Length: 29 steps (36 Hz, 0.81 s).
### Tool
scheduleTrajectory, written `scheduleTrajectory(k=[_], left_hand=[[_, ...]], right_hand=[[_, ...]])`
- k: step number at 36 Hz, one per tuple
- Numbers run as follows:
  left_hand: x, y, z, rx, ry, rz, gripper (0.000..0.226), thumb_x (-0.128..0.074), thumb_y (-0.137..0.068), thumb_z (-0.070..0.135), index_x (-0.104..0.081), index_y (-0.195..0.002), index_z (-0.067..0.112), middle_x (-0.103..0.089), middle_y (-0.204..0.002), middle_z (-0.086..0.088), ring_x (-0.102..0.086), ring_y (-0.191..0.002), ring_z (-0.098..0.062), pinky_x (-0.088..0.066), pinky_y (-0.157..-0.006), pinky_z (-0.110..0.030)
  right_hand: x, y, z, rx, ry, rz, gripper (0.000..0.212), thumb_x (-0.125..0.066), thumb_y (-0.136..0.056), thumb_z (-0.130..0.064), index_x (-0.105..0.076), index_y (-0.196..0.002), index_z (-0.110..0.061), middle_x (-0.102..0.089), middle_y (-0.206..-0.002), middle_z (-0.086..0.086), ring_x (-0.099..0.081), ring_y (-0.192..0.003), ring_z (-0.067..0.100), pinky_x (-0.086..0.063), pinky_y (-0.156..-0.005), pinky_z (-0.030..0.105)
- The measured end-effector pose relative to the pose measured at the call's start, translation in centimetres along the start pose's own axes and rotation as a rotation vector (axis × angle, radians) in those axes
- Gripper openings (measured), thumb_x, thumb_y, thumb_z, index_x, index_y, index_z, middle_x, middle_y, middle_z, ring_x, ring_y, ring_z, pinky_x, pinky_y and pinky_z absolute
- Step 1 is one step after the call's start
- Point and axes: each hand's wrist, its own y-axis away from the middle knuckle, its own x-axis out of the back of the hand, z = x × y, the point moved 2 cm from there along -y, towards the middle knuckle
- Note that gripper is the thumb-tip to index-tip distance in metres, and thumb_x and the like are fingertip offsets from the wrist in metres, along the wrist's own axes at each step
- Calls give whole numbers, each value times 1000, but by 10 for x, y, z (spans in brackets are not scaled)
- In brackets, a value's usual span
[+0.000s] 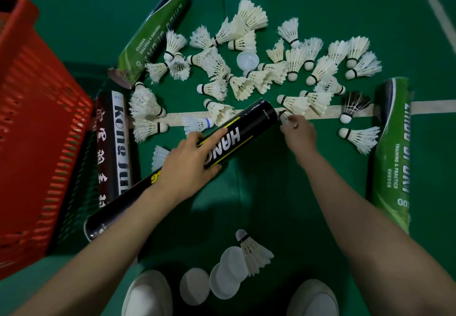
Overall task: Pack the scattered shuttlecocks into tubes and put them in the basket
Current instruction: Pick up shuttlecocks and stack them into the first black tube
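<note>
At the centre of the frame, the left hand (190, 160) grasps the black tube (243, 130) around its middle. Its fingers and thumb are curled round the tube, which slants with its mouth toward the upper right. Just at this mouth the right hand (299, 134) pinches a shuttlecock (284, 115) with its fingertips. The shuttlecock is at the rim, and I cannot tell if it is partly inside.

I judge that the task is at an early stage. The loose shuttlecocks (246, 73) lie in a wide heap across the upper middle of the frame, and they are many. A single shuttlecock (254, 251) lies apart at the bottom centre, touching the round lids (229, 273). How many are inside the black tube is hidden.

Three other tubes lie on the green floor. The upper green tube (155, 31) is at the upper left. The right green tube (392, 155) is at the right edge. The white-labelled tube (116, 143) is just beside the red basket (37, 130) at the left edge. I cannot tell if any of them is filled. The inside of the basket is almost out of view, so I cannot say if it holds anything.

Most of the work seems to remain: filling the tubes, closing them with the lids, and putting them into the basket.
</note>
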Motion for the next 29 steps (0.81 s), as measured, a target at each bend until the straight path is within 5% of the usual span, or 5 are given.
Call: scheduleTrajectory(k=[5,10,14,24,29], left_hand=[[-7,0,-7,7,0,-28,78,-61,-86,42,-14,-148,42,-42,-126,-7,-49,-108,-27,-47,-84,-38],[-8,3,-13,25,25,-41,78,-63,-85,40,-15,-147,44,-43,-126,-7,-50,-108,-29,-47,-86,-39],[-4,8,-14,31,40,-30,79,-62,-85,41,-13,-147,44,-41,-129,-7,-49,-110,-28,-47,-87,-38],[6,32,-3,-102,-26,-46,80,-63,-85,41,-14,-147,42,-43,-127,-6,-51,-105,-26,-45,-83,-36],[7,48,1,-175,-21,-66,82,-68,-81,40,-20,-148,39,-46,-124,-6,-54,-99,-27,-48,-76,-37]], right_hand=[[-7,8,-1,135,-90,160,34,-54,-93,-9,-52,-126,-7,-54,-125,11,-51,-112,25,-34,-84,19],[-4,17,-1,186,-248,236,31,-55,-93,-8,-50,-123,-13,-55,-118,9,-57,-104,22,-46,-84,25],[2,31,4,201,-385,232,40,-58,-92,-10,-44,-129,-10,-51,-114,10,-55,-91,13,-41,-69,1],[45,55,5,131,-780,291,9,-56,-95,-19,-51,-87,-18,-48,-77,-8,-42,-66,1,-36,-56,6],[54,66,-3,149,-817,133,10,-59,-92,-16,-57,-84,-22,-58,-99,1,-53,-86,3,-43,-75,12]])
